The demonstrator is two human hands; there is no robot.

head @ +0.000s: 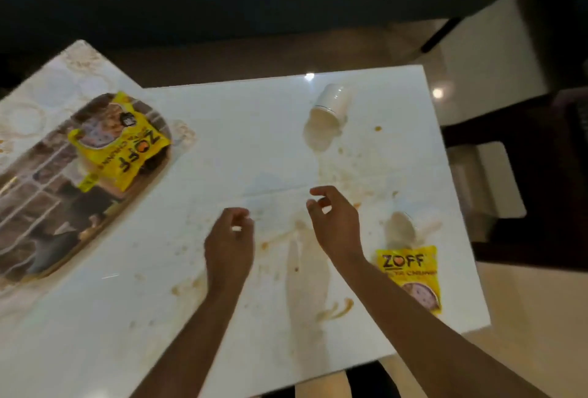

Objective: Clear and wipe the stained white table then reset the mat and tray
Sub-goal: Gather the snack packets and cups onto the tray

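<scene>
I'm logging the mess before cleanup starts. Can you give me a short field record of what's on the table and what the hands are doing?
table: white table, brown stains and smears
cup: white cup tipped over, pale spill at its mouth
packets: yellow packet on tray; another yellow packet near right edge
left hand: loosely curled above table
right hand: loosely curled above table

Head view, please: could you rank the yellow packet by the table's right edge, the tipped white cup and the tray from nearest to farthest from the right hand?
From the right hand:
1. Yellow packet, just right of the wrist, near the table's right edge.
2. Tipped white cup, straight beyond the hand, lying in its spill.
3. Tray, far across on the left, carrying another yellow packet.
</scene>
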